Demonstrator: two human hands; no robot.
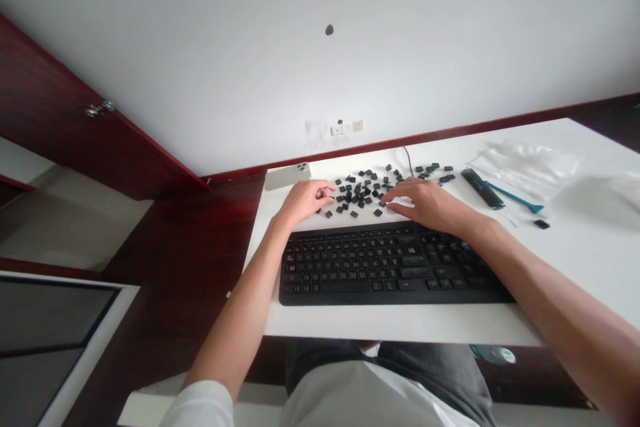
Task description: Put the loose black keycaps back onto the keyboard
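Loose keys [361, 195] are scattered on the white table [400, 321], just behind the keyboard [345, 265]. My left hand [302, 201] is at the left edge of the scatter, thumb and index curved with a narrow gap, phone [281, 177] near it. My right hand [425, 201] is over the right part, fingertips close together at a key; can't tell if it's gripped. My right forearm crosses the keyboard's right end. Off to the right: black strip [483, 189], blue tool [515, 197], clear plastic [525, 167].
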